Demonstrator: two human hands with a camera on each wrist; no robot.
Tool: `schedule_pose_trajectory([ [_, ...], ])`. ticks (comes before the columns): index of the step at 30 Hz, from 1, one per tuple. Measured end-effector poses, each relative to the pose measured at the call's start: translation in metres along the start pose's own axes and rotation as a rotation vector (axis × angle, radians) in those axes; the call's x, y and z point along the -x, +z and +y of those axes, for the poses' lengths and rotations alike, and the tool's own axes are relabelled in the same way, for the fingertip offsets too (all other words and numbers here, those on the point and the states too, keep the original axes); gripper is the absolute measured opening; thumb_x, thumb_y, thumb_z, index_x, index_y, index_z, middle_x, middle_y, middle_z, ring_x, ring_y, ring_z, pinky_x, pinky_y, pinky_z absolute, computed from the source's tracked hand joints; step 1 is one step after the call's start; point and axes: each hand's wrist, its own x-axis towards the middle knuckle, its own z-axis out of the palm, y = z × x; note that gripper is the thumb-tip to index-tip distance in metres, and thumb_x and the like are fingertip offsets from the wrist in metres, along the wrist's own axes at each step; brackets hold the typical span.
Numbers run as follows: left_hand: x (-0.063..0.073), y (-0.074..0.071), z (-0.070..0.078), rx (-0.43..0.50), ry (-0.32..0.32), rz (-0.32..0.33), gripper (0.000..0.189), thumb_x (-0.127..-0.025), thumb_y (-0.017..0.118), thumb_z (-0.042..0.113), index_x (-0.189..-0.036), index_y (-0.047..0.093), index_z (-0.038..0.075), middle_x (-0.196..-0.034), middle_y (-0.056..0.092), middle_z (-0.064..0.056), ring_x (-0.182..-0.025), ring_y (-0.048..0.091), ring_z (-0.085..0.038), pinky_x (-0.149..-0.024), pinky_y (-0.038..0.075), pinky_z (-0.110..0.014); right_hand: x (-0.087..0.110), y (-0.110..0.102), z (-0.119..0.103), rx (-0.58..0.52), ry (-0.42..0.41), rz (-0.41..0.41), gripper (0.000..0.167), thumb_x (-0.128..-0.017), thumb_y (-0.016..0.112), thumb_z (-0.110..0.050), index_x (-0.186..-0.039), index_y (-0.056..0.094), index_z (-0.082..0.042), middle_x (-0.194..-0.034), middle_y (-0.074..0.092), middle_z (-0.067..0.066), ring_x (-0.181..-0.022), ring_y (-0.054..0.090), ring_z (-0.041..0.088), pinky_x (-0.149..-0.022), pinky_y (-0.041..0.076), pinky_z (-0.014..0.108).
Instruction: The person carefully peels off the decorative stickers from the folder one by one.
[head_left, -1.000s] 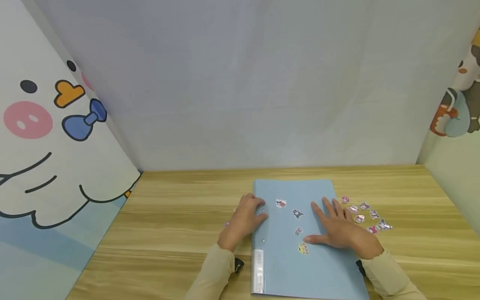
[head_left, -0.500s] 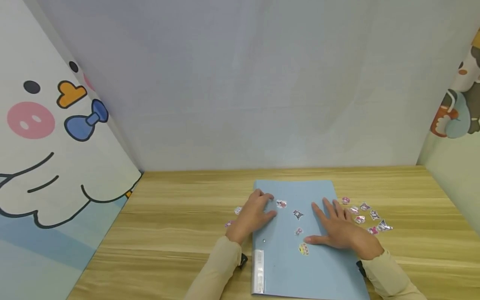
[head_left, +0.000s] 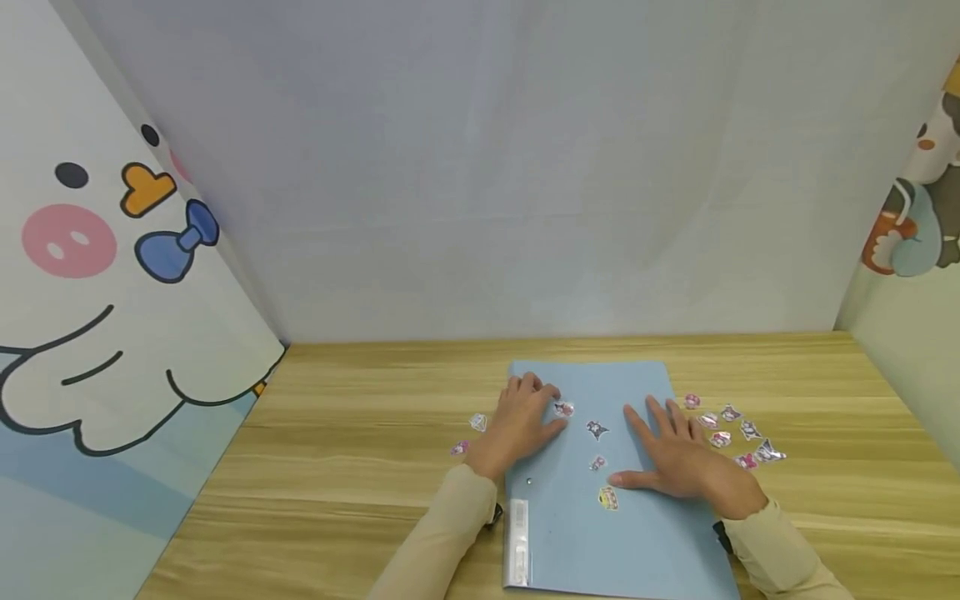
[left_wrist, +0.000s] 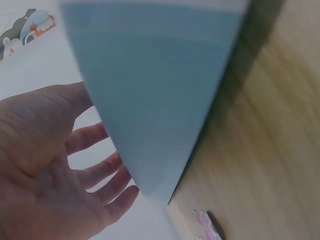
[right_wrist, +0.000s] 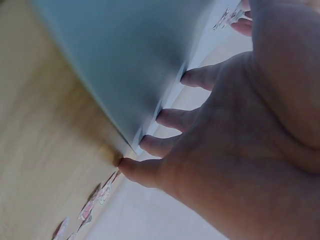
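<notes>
A light blue file folder (head_left: 577,550) lies closed on the wooden table, its spine to the left. On its cover are a pink-and-dark sticker (head_left: 564,409), a dark bat-shaped sticker (head_left: 597,429), a small pinkish sticker (head_left: 597,463) and a yellow sticker (head_left: 608,498). My left hand (head_left: 519,421) is over the upper left of the cover, fingers loosely bent, fingertips right beside the pink-and-dark sticker. In the left wrist view, the left palm and fingers show along the folder (left_wrist: 145,95). My right hand (head_left: 671,454) rests spread on the right side of the cover, little finger past its edge.
Several cartoon stickers (head_left: 720,439) lie on the table right of the folder. To its left are a whitish sticker (head_left: 477,422) and a pink one (head_left: 460,448). A pale curtain (head_left: 555,208) rises behind the table (head_left: 337,467), with printed cloths at both sides.
My left hand has moved right from the folder's spine onto its cover, up to the pink-and-dark sticker, uncovering two stickers on the table at left. My right hand has stayed put.
</notes>
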Motion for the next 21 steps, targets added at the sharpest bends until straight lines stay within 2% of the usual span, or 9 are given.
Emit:
schedule_pose_trajectory([
  [7,-0.0025,-0.0018,0.0038,0.016,-0.045,-0.019,0.028,-0.097,0.073,0.029,-0.117,0.069,0.01,-0.116,0.057,-0.008,-0.108,0.05,-0.025,-0.096,0.044,-0.038,0.0009,-0.0033,-0.0043,0.032,0.008,-0.003,0.106,-0.086,0.074,-0.061,-0.155,0.031,0.007,-0.157,0.018,0.043,-0.142,0.012,0.068,-0.107,0.014,0.082],
  [15,-0.0049,-0.002,0.0019,0.113,-0.034,-0.008,0.024,-0.097,0.074,0.024,-0.111,0.065,0.008,-0.11,0.056,-0.01,-0.104,0.049,-0.026,-0.091,0.041,-0.038,0.0014,-0.0046,-0.0069,0.044,0.016,-0.004,0.106,-0.086,0.075,-0.062,-0.155,0.033,0.006,-0.157,0.02,0.042,-0.142,0.014,0.068,-0.107,0.015,0.081],
  [21,-0.0074,-0.0007,0.0012,0.113,-0.036,-0.008,0.019,-0.098,0.073,0.025,-0.105,0.065,0.01,-0.104,0.054,-0.007,-0.099,0.048,-0.023,-0.085,0.038,-0.034,0.0002,-0.0007,-0.0026,0.026,0.007,-0.001,0.107,-0.085,0.074,-0.063,-0.155,0.032,0.007,-0.157,0.02,0.043,-0.142,0.014,0.068,-0.106,0.014,0.082],
])
